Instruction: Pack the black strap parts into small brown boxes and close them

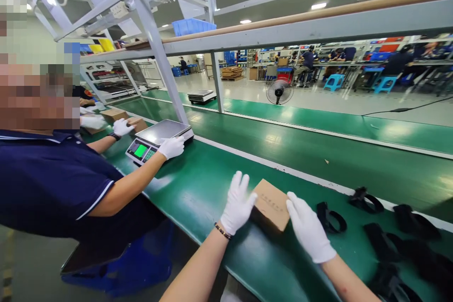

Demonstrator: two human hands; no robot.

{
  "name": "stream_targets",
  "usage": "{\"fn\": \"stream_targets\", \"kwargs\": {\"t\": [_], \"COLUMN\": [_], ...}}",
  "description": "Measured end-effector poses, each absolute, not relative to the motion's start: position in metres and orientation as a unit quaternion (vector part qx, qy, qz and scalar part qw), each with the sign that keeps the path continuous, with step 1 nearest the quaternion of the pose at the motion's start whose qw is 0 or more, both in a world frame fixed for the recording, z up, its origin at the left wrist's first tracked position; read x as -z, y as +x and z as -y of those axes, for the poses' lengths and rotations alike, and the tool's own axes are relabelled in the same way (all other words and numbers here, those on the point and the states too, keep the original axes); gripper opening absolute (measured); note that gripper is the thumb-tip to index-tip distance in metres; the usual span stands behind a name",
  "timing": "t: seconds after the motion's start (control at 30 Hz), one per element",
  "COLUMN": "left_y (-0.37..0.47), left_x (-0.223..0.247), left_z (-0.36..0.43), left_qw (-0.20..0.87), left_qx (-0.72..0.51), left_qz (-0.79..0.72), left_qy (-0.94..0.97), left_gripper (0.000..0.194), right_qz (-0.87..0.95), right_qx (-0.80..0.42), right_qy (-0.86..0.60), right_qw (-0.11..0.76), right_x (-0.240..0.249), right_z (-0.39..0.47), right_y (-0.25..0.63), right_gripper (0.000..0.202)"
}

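On the green work surface in front of me sits a cardboard box, between my two white-gloved hands. My left hand is spread, thumb at one edge; my right hand lies along the opposite side, fingers nearly straight. I can't tell whether either is really pressing. I'd expect the box to be light and fairly stiff, though its panels might dent and could slip against gloves; opposite side walls look the surest hold. Its contents are hidden, the lettering on top is too faint to read, and the black straps blur together at right.
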State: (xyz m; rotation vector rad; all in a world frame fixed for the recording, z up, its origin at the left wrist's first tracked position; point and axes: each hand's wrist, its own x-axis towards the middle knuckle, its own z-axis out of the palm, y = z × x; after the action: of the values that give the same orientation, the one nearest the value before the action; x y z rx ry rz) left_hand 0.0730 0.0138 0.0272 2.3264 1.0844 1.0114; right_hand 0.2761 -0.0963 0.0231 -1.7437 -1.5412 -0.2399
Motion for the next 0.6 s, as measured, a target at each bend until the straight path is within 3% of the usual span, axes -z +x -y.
{"fn": "stream_targets", "kwargs": {"t": [0.1, 0.23, 0.37, 0.6], "left_y": [0.069, 0.067, 0.061, 0.037], "left_x": [-0.054, -0.069, -0.069, -0.091], "left_z": [-0.006, 0.029, 0.029, -0.066], "left_qw": [0.051, 0.018, -0.025, -0.188], "left_qx": [-0.317, -0.194, -0.142, -0.082], "left_qz": [-0.447, -0.348, -0.352, -0.461], "left_qy": [0.835, 0.917, 0.925, 0.863], "left_gripper": [0.048, 0.035, 0.041, 0.039], "right_qz": [0.631, 0.694, 0.601, 0.498], "right_qx": [0.112, 0.106, 0.23, 0.264], "right_qy": [-0.664, -0.61, -0.68, -0.78], "right_qw": [0.386, 0.367, 0.351, 0.272], "right_x": [-0.01, -0.002, -0.004, 0.011], "right_z": [0.122, 0.138, 0.127, 0.13], "right_y": [0.237, 0.203, 0.24, 0.324], "right_gripper": [0.039, 0.039, 0.03, 0.04]}}
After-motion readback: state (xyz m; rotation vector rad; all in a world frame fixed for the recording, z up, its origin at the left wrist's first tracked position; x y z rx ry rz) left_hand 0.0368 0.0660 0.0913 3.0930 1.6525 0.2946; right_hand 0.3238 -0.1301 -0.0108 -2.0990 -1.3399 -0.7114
